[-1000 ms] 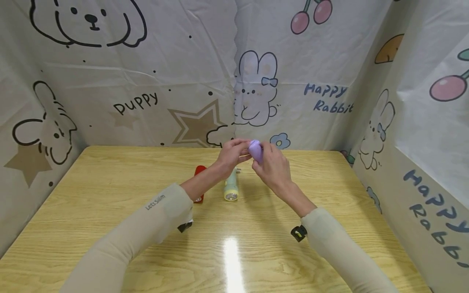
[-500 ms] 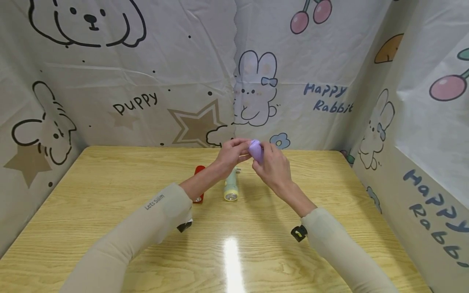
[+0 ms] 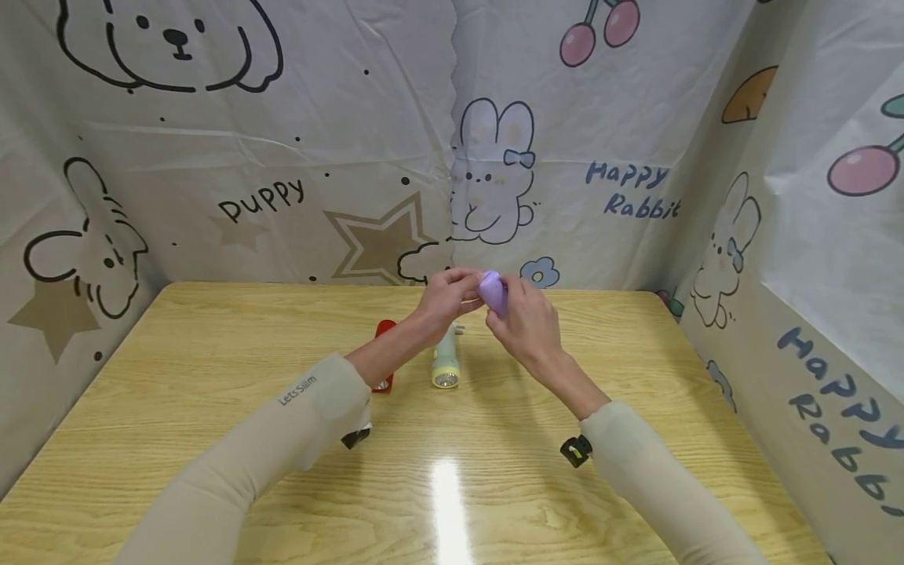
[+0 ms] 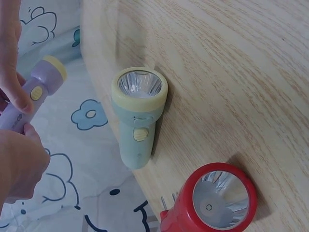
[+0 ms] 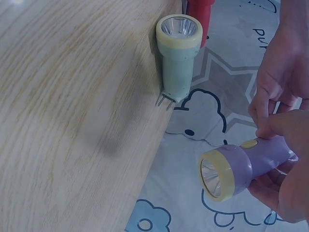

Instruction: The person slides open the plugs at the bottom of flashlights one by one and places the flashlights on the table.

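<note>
Both hands hold a purple flashlight (image 3: 492, 291) up over the table's far edge. It has a cream lens ring and an oval cream switch (image 4: 36, 93). My right hand (image 3: 531, 320) wraps round its body, with the thumb close to the switch in the right wrist view. From the other side the bent fingers of my left hand (image 3: 443, 301) pinch the body, partly hidden by the right hand. In the right wrist view the lens (image 5: 210, 179) faces the table and looks unlit. Below the hands lies a pale green flashlight (image 3: 446, 357) with a cream ring.
A red flashlight (image 4: 219, 198) lies left of the green one, partly covered by the left forearm in the head view. Metal plug prongs (image 5: 165, 101) stick out of the green one's tail. Printed cloth (image 3: 282, 141) hangs behind the wooden table (image 3: 233, 329) and at its sides.
</note>
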`<state>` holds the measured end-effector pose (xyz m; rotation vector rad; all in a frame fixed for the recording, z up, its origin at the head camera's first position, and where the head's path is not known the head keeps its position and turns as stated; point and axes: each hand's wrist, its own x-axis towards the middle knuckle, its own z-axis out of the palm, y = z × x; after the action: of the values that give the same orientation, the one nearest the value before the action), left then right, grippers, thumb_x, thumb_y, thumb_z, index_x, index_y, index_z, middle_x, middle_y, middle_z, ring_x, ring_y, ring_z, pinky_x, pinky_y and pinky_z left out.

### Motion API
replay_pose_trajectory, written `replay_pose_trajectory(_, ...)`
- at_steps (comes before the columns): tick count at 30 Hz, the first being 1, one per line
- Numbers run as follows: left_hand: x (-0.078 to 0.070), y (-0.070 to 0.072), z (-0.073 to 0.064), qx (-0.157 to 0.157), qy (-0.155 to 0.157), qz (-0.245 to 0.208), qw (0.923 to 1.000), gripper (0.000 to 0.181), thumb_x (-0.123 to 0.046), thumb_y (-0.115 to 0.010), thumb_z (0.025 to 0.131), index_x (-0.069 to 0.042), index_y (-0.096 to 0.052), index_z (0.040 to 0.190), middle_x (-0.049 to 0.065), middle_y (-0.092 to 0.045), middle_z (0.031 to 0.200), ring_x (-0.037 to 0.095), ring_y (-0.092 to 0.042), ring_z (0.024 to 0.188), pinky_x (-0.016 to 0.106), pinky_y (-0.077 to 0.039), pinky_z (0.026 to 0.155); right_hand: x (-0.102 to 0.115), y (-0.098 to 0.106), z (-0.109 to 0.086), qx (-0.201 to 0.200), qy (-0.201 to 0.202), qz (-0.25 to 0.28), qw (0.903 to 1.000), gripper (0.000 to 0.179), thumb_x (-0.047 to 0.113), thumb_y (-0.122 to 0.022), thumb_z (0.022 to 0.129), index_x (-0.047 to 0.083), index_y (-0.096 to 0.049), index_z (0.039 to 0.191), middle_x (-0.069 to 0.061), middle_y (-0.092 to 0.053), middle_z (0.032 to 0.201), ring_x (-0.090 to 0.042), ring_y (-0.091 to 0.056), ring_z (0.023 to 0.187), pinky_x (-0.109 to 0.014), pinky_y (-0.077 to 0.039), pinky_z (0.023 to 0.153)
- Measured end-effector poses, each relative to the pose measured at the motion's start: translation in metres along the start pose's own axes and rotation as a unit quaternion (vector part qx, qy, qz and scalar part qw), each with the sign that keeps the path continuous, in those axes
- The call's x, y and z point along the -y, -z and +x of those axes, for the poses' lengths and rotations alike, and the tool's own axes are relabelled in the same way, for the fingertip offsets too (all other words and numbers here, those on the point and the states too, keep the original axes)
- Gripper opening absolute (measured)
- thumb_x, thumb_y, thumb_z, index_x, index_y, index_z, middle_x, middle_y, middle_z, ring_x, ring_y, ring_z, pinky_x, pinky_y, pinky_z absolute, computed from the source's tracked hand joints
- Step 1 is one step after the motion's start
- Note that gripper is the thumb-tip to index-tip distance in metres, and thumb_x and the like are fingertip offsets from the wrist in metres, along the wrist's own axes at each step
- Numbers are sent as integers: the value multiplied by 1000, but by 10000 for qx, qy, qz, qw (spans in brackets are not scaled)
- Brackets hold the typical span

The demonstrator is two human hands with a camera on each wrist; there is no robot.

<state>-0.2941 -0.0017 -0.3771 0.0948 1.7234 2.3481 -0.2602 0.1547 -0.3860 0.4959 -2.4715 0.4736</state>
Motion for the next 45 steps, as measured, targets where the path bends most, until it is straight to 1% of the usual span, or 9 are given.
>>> replay_pose_trajectory(4, 0, 0, 0, 8, -16, -34, 10000, 28, -9, -55, 103, 9, -58, 124, 22, -60, 125, 32, -64, 110, 33, -55, 91, 0, 0, 0, -59, 16, -68, 10000, 45, 13, -80, 79, -5, -61, 116, -21, -67, 102, -34, -66, 88, -46, -59, 71)
replay_pose_trajectory(22, 3, 1, 1, -80, -50, -110, 9999, 24, -9, -57, 102, 7, -61, 119, 21, -63, 121, 28, -65, 104, 36, -54, 92, 1, -1, 1, -43, -19, -179, 9998, 45, 14, -81, 79, -4, -62, 115, -21, -67, 102, -33, -67, 86, -45, -59, 70)
replay_pose_trajectory(28, 2, 0, 0, -91, -42, -102, 9999, 25, -9, -57, 102, 8, -60, 120, 21, -62, 122, 30, -65, 107, 35, -55, 92, 1, -1, 1, -40, -19, -120, 9999, 45, 13, -81, 78, -4, -62, 115, -21, -67, 101, -33, -67, 87, -45, -59, 71)
replay_pose_trajectory(32, 2, 0, 0, -102, -55, -67, 9999, 23, -9, -57, 102, 8, -60, 118, 21, -62, 121, 28, -65, 104, 34, -55, 91, 1, -1, 2, -16, -13, -22, 10000, 45, 11, -82, 78, -4, -61, 115, -21, -66, 100, -33, -65, 87, -45, -58, 73)
replay_pose_trajectory(36, 2, 1, 0, -96, -52, -43, 9999, 23, -8, -56, 103, 8, -60, 118, 21, -62, 121, 26, -65, 101, 36, -54, 93, 1, -2, 2, 35, -16, 58, 10000, 44, 9, -81, 77, -4, -61, 114, -21, -66, 99, -33, -65, 88, -45, -58, 74)
replay_pose_trajectory(39, 2, 1, 0, -78, -48, -39, 10000, 22, -8, -55, 103, 8, -60, 118, 21, -62, 120, 26, -65, 102, 37, -53, 94, 1, -2, 2, 53, -14, 70, 10000, 44, 8, -81, 77, -4, -61, 114, -21, -66, 99, -33, -64, 88, -45, -58, 74)
replay_pose_trajectory(45, 2, 1, 0, -92, -54, -69, 9999, 22, -8, -56, 102, 8, -61, 117, 21, -62, 121, 28, -65, 103, 35, -55, 92, 1, -1, 2, 89, -27, 81, 9999, 44, 8, -81, 78, -4, -60, 115, -21, -66, 101, -33, -65, 89, -45, -58, 74)
